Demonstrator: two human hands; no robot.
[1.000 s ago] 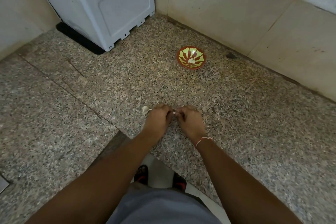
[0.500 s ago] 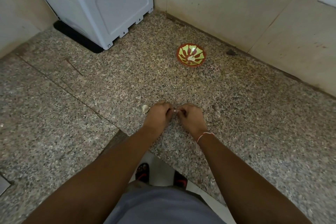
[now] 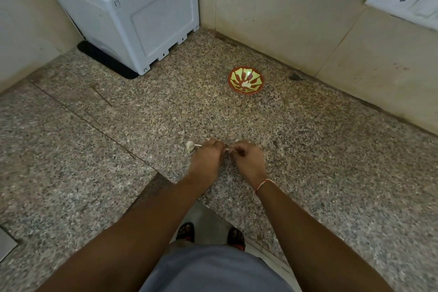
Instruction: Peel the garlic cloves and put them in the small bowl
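Near the worktop (image 3: 308, 149) front edge, both hands' fingers (image 3: 238, 150) pinch one garlic clove (image 3: 227, 149). Left hand (image 3: 206, 159) touches right hand (image 3: 248, 160). Small bowl (image 3: 257, 89) sits well apart, near the wall.

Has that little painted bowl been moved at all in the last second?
No. The small bowl sits in the same spot on the granite counter, beside the dark mark at the wall's foot; only the camera shifted.

head-worn view, facing forward and down, counter (image 3: 308, 149) near
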